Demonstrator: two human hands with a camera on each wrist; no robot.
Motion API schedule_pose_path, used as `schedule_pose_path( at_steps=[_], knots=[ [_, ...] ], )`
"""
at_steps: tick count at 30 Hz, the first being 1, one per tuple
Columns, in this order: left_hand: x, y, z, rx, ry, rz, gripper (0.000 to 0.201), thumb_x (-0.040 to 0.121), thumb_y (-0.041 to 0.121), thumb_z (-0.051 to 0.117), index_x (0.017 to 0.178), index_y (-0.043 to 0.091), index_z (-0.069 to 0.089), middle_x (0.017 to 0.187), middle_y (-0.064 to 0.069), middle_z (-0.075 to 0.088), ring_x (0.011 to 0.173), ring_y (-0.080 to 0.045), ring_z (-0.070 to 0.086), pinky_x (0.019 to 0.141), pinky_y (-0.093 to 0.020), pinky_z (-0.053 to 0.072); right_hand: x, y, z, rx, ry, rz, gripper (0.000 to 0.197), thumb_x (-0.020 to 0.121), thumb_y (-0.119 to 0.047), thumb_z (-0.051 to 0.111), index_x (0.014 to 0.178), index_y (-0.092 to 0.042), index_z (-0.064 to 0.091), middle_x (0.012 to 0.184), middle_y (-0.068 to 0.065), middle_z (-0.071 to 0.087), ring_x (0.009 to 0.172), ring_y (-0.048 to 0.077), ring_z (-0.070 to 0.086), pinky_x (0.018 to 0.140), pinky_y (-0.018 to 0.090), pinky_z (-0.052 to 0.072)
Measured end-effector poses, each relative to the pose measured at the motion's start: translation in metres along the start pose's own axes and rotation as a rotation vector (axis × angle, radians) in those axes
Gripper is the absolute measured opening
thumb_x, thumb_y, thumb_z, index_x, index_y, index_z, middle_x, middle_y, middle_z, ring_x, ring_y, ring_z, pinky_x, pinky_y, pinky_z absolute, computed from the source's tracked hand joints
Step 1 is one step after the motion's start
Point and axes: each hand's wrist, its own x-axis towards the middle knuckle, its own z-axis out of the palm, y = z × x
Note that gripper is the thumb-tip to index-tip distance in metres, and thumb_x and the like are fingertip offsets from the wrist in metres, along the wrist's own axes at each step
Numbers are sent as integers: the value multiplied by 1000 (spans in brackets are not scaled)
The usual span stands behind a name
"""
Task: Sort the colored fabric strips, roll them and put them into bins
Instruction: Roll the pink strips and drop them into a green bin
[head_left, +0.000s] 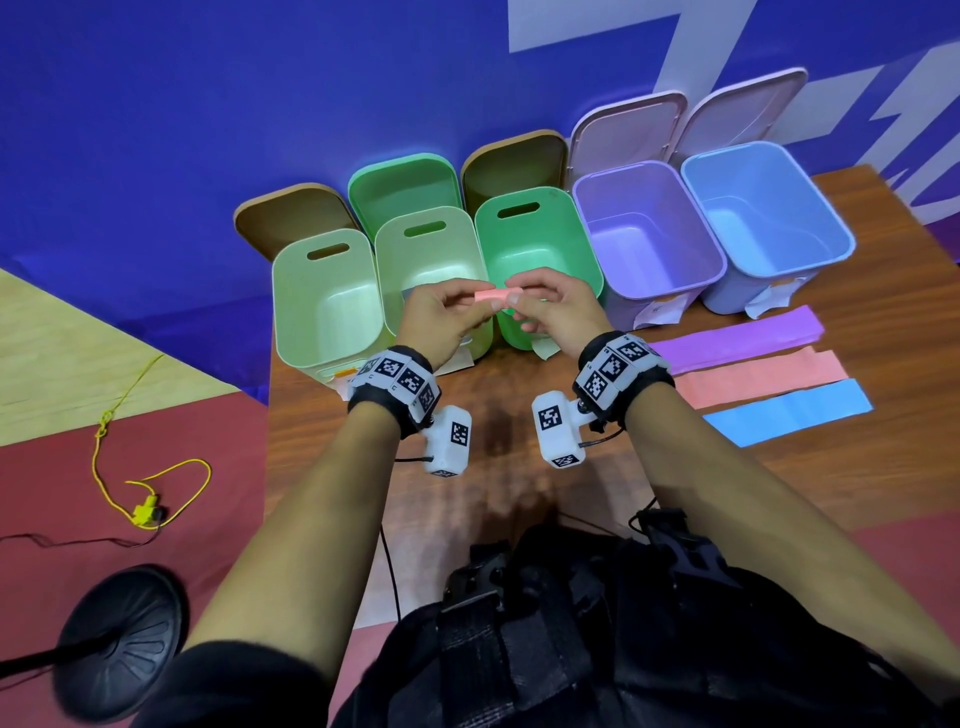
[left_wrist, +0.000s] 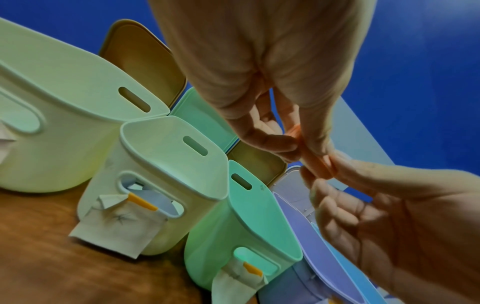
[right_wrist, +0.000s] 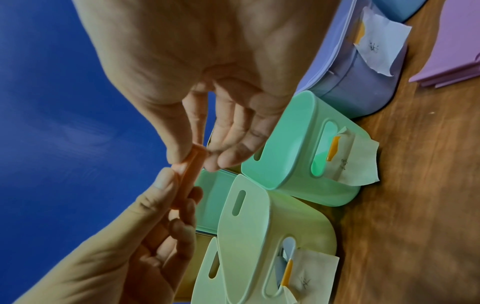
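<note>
Two hands pinch one small rolled pink fabric strip (head_left: 493, 297) above the bins.
Left hand (head_left: 441, 322) and right hand (head_left: 550, 312) each grip an end, likely keeping the roll tight over the mint-green plastic bin (head_left: 582, 228) on the wooden tabletop (head_left: 883, 467).

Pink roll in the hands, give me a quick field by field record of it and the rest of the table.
held item: pink roll, raised above the green bins
left hand: fingers pinch its left end
right hand: fingers pinch its right end
bins: five in a row, all lids open; pale green bin, second pale green bin, green bin, purple bin, blue bin
flat strips on table: purple strip, pink strip, blue strip
</note>
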Motion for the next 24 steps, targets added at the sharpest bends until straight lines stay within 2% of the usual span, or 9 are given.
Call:
schedule_pose_path(
  at_steps=[3,6,9,12,15,18,20,22,24],
  knots=[
    [-1,-2,-2,-17,-11,-7,17,81,11,80,97,12,74,90,-26,72,77,-26,63,87,-52,53,0,0,3,6,13,-5,10,91,-5,69,101,-7,69,83,11,68,63,11,61,66,23,54],
    [-1,-4,-4,-31,-8,-4,18,82,6,77,99,11,73,81,-9,73,77,-21,66,89,-44,55,3,3,6,-9,34,22,5,92,-6,68,97,-5,68,77,10,68,60,10,60,65,21,54],
    [0,-5,-7,-15,-25,13,15,84,5,76,97,12,73,90,-16,73,83,-23,67,91,-44,56,6,7,10,-57,41,40,6,94,-9,66,96,-4,67,73,8,66,59,11,59,65,21,54],
    [1,-7,-12,18,-27,3,14,84,3,75,96,11,73,87,-15,72,80,-24,67,87,-40,58,10,11,17,-101,28,49,6,96,-9,63,95,-4,66,68,7,64,56,9,58,62,21,53],
    [3,-10,-18,33,-19,-10,14,84,3,76,97,8,72,86,-13,73,78,-21,69,83,-37,59,13,12,24,-125,14,50,8,96,-9,63,88,-10,65,67,6,64,54,7,59,64,24,53],
    [5,-14,-26,35,10,-13,17,82,3,77,96,9,71,83,-5,72,74,-11,68,78,-26,57,17,8,33,-87,-11,43,3,94,-6,65,92,-7,66,71,7,66,58,9,61,65,23,54],
    [7,-17,-35,56,48,-2,18,81,7,79,94,14,70,84,-2,70,76,-9,66,78,-22,55,20,5,41,-63,-39,43,4,92,-6,67,93,-9,67,76,8,68,61,10,63,65,22,55],
    [9,-23,-48,68,80,-2,19,78,12,80,90,20,69,89,-5,71,82,-13,65,81,-24,55,24,4,54,-45,-69,54,10,90,-4,70,98,-9,67,83,11,69,63,12,65,66,22,56],
    [10,-32,-63,85,108,-15,21,77,8,78,90,21,69,94,-4,70,84,-15,65,83,-28,54,29,4,69,-68,-89,64,20,87,3,70,105,-5,67,93,15,68,67,15,65,68,21,58]
  ],
)
